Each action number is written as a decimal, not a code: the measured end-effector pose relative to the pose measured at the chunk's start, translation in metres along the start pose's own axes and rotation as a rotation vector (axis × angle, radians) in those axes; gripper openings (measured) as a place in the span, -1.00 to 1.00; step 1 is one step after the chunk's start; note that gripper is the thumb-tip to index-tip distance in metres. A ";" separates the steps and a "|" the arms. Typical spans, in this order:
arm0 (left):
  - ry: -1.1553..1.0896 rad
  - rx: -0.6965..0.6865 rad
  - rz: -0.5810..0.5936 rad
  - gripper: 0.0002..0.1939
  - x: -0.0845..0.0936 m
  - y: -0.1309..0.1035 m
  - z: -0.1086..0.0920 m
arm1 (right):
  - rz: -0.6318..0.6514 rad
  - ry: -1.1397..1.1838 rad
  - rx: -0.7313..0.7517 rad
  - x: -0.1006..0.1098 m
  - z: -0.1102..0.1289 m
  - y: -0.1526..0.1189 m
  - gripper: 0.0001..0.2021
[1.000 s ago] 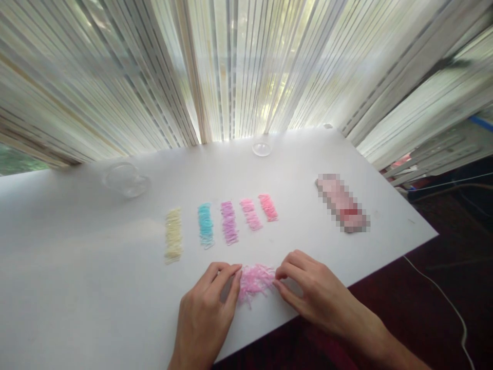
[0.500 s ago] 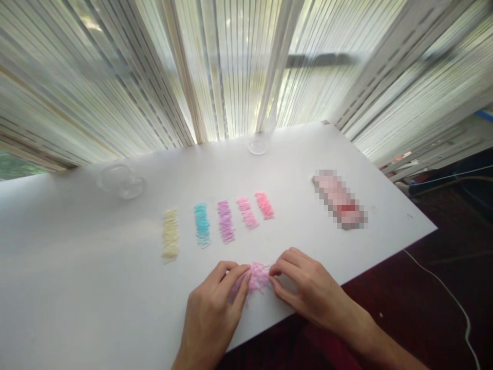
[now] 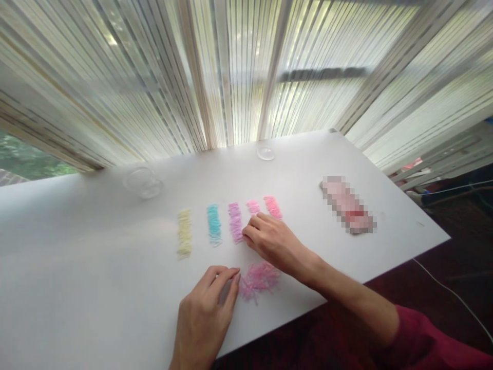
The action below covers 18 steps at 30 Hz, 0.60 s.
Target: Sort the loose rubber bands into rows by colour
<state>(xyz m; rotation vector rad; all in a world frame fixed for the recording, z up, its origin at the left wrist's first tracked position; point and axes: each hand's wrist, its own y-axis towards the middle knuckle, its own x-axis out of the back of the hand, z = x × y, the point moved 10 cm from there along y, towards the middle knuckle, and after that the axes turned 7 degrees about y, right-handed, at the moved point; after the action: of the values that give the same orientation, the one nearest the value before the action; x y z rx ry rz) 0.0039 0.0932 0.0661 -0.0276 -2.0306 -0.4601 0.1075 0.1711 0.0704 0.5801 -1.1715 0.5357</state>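
Observation:
A loose pile of thin pink-purple pieces [image 3: 260, 280] lies near the table's front edge. At its left side my left hand [image 3: 210, 308] is closed, thumb and fingertips pinched together; anything between them is too small to make out. Beyond the pile, my right hand [image 3: 269, 239] pinches at the lower end of the purple row [image 3: 234, 221], and what it grips is hidden. Its fingers partly cover the light pink row [image 3: 253, 206]. The coral-pink row [image 3: 272, 206] lies just behind the hand. Further left are the blue row [image 3: 213, 223] and the pale yellow row [image 3: 184, 232].
Clear plastic containers [image 3: 143, 182] stand at the back left of the white table [image 3: 96, 267]. A clear round lid or dish [image 3: 265, 152] lies by the window blinds [image 3: 246, 77]. On the right is a blurred-out pink oblong item [image 3: 346, 205].
My right hand has moved from the pile up and away to the purple row. My left hand has stayed at the pile's left side. The view has shifted slightly.

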 end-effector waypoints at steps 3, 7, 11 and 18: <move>-0.005 0.019 0.004 -0.73 -0.001 -0.001 0.002 | -0.070 0.078 -0.045 0.017 -0.007 -0.020 -0.86; -0.020 0.015 0.019 -0.74 -0.006 0.002 0.000 | -0.109 0.217 -0.124 0.026 -0.017 -0.060 -0.88; -0.041 0.005 0.039 -0.75 -0.012 0.007 -0.004 | -0.104 0.373 -0.226 0.018 -0.019 -0.095 -0.91; -0.042 -0.033 0.058 -0.75 -0.016 0.014 -0.012 | -0.127 0.456 -0.316 0.005 -0.018 -0.107 -0.91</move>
<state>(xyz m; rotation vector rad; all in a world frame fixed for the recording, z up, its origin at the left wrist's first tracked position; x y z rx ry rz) 0.0246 0.1053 0.0619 -0.1164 -2.0574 -0.4596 0.1922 0.1047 0.0554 0.2382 -0.7572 0.3394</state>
